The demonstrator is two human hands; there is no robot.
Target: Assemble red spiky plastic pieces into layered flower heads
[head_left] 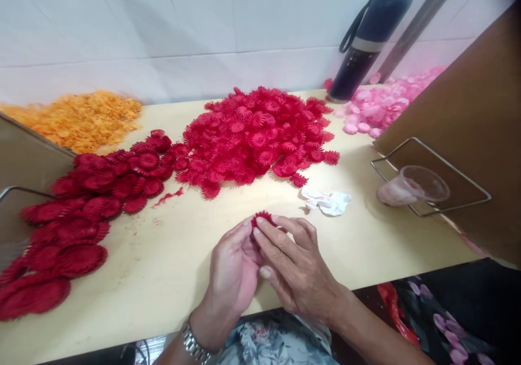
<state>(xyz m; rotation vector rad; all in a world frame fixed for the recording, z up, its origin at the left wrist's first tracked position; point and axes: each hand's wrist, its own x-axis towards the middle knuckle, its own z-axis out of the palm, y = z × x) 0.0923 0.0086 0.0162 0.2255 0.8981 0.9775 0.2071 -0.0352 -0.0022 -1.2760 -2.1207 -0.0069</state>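
Note:
A small dark red frilled flower piece (264, 218) is held between both hands, above the table's front part. My left hand (236, 267), with a metal watch at the wrist, cups it from the left with its thumb at the edge. The fingers of my right hand (295, 262) press on it from the right. Much of the piece is hidden behind the fingers. Beyond the hands lies a large heap of bright red flower pieces (260, 137). Darker red, stacked flowers (97, 180) spread along the left side.
Orange pieces (89, 116) lie back left, pink ones (378, 104) back right beside a dark bottle (366, 42). Crumpled white tissue (326, 201) is right of centre. A clear cup (423, 185) tilts in a wire holder (468, 184) on the right brown panel (459, 110).

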